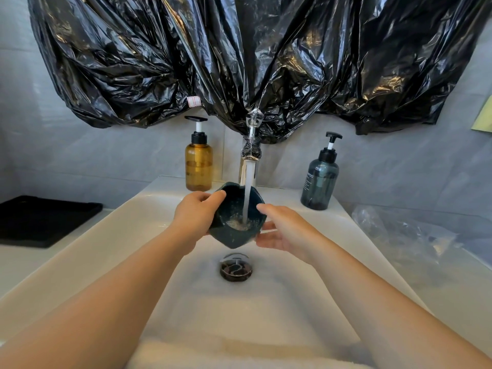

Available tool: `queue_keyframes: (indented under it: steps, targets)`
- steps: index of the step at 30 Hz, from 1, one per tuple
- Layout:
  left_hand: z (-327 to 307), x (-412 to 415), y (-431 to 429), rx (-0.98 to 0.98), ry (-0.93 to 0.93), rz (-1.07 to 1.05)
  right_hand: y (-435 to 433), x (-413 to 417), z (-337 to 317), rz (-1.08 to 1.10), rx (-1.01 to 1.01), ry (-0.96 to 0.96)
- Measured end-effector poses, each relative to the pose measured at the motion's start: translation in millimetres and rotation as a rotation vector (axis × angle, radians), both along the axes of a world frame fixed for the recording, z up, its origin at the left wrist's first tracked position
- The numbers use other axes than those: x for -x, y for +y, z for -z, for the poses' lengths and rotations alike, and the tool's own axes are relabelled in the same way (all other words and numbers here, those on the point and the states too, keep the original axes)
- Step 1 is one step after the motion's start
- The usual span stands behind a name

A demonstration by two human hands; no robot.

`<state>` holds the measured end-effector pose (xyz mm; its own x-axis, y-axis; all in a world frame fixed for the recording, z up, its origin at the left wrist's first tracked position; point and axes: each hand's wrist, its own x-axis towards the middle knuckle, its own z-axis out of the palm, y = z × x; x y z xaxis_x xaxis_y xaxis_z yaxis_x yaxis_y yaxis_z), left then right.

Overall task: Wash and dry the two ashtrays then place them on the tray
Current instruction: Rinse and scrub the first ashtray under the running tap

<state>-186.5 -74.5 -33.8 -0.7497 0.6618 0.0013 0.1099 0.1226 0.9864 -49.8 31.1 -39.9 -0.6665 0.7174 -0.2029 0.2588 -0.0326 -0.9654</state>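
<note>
My left hand (195, 217) grips a dark teal ashtray (234, 206) by its left rim and holds it tilted toward me over the white sink (127, 235). Water from the chrome tap (250, 155) runs into the ashtray's bowl and foams at the bottom. My right hand (285, 230) is open beside the ashtray's right edge, fingers straight, fingertips close to or touching its rim. The black tray (40, 222) lies on the counter to the left. No second ashtray is visible.
An amber pump bottle (198, 166) stands left of the tap and a dark blue-grey pump bottle (319, 179) right of it. Black plastic sheeting (253, 57) hangs above. The drain (236, 267) lies below the ashtray. Crumpled clear plastic (404, 233) lies on the right counter.
</note>
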Motion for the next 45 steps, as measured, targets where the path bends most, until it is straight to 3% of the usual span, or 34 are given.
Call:
queue_keyframes:
  steps: [4,9,13,16,21,26,31,37,42,45]
  targets:
    - [0,-1,0,-0.018,0.079,0.011,-7,-1,3,-0.114,0.026,0.037]
    - [-4,-3,-4,0.047,-0.158,0.175,-3,2,5,0.008,0.203,0.230]
    - [-2,-5,-2,0.015,-0.064,0.162,-2,0,4,-0.020,0.283,0.262]
    - [-3,-1,0,-0.068,-0.030,0.083,-3,-1,0,-0.039,0.244,0.183]
    - [0,-1,-1,-0.026,0.221,-0.003,-5,-1,1,-0.104,0.138,0.141]
    - [0,3,-1,-0.048,0.163,0.025,-6,-2,0,-0.030,0.163,0.210]
    - [-1,-1,-6,-0.016,0.618,0.069,1,-2,3,0.086,0.145,0.216]
    - [2,-4,-10,0.133,0.826,0.270,4,0,4,0.216,0.063,0.225]
    - [3,-8,-5,0.180,0.755,0.329,3,3,5,0.289,-0.075,0.114]
    - [1,-12,-4,0.181,0.522,0.346,3,2,3,0.263,-0.091,0.112]
